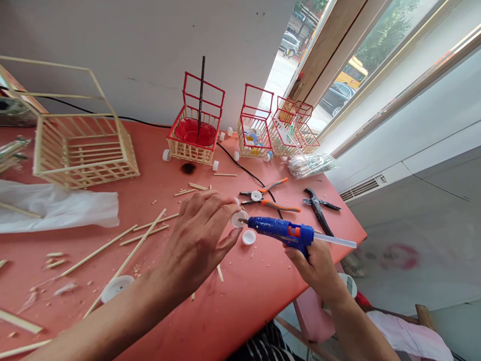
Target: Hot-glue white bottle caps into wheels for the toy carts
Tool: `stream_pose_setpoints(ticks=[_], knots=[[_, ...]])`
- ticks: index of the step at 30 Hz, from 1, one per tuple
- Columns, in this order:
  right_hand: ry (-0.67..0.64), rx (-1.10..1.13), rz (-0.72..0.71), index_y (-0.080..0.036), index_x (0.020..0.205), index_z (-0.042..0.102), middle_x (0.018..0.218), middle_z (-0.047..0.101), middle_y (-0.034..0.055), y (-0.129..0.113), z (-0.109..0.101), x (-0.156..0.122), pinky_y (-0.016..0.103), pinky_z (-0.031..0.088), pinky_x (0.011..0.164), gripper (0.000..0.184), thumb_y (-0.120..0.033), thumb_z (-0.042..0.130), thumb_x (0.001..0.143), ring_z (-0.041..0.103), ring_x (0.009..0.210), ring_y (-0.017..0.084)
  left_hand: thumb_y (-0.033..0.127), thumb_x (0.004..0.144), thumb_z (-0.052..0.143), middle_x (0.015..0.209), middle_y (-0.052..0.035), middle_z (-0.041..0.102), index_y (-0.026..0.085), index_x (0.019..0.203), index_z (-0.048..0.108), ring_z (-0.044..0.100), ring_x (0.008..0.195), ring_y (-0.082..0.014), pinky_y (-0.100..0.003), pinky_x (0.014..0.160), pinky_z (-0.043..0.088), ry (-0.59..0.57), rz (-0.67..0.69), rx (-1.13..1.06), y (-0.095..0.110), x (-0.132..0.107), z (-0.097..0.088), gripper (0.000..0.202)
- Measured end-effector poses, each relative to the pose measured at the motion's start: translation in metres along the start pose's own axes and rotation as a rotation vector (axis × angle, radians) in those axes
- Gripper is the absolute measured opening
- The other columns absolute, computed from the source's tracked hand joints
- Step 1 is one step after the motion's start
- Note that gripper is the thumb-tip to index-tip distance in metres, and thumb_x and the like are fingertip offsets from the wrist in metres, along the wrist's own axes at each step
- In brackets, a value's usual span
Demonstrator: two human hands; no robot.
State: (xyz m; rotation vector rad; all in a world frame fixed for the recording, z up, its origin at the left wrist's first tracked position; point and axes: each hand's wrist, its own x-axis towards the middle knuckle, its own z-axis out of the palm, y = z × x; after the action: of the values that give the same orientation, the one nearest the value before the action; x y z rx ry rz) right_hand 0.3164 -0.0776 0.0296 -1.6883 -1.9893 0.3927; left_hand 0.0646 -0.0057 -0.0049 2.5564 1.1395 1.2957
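My left hand pinches a white bottle cap between thumb and fingers, its hollow side turned to the right. In my right hand is a blue glue gun with a clear glue stick coming out of its back. The gun's metal nozzle points left and meets the cap's hollow side; whether it touches, I cannot tell. Just below lies another white cap on the red table. Orange-handled pliers lie behind the gun, with a small white cap on them.
Small stick carts with red-painted rims, such as one cart holding a red bowl and brush, stand along the wall. An unpainted stick basket is at left. Loose sticks, black-handled pincers and a black cable lie about.
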Motion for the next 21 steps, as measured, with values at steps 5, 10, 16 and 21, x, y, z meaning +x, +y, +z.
stream_pose_setpoints(ticks=[5,10,16,21], knots=[[0.001,-0.024,0.006,-0.020,0.067,0.061,0.055,0.060,0.0025,0.0010,0.0015,-0.0008,0.028,0.037,0.049,0.052,-0.057,0.052,0.102,0.052,0.049,0.016,0.014,0.096,0.067,0.116,-0.0150,0.075,0.014,0.118,0.065,0.065,0.115,-0.0366,-0.051,0.096,0.054,-0.006,0.000,-0.001,-0.0002,-0.0010,0.0006,0.022],[0.048,-0.041,-0.050,-0.019,0.065,0.062,0.054,0.060,0.0027,0.0000,0.0007,0.0014,0.027,0.038,0.048,0.059,-0.061,0.047,0.105,0.051,0.048,0.016,0.016,0.097,0.067,0.115,-0.0139,0.075,0.016,0.117,0.065,0.065,0.114,-0.0355,-0.049,0.097,0.053,0.005,-0.005,-0.009,0.0003,-0.0006,0.0010,0.020],[0.082,-0.040,-0.089,-0.018,0.068,0.065,0.056,0.064,0.0037,0.0009,-0.0004,-0.0003,0.027,0.038,0.046,0.059,-0.060,0.047,0.106,0.054,0.048,0.016,0.018,0.098,0.067,0.114,-0.0163,0.075,0.011,0.117,0.067,0.064,0.113,-0.0373,-0.050,0.096,0.052,0.019,0.006,-0.016,0.0009,-0.0005,0.0009,0.020],[0.083,-0.028,-0.093,-0.019,0.069,0.066,0.057,0.064,0.0029,0.0009,-0.0012,-0.0032,0.027,0.042,0.048,0.055,-0.057,0.050,0.106,0.056,0.050,0.017,0.018,0.097,0.067,0.114,-0.0167,0.075,0.011,0.115,0.068,0.064,0.112,-0.0381,-0.051,0.095,0.052,0.017,0.007,-0.019,0.0012,-0.0002,0.0010,0.019]])
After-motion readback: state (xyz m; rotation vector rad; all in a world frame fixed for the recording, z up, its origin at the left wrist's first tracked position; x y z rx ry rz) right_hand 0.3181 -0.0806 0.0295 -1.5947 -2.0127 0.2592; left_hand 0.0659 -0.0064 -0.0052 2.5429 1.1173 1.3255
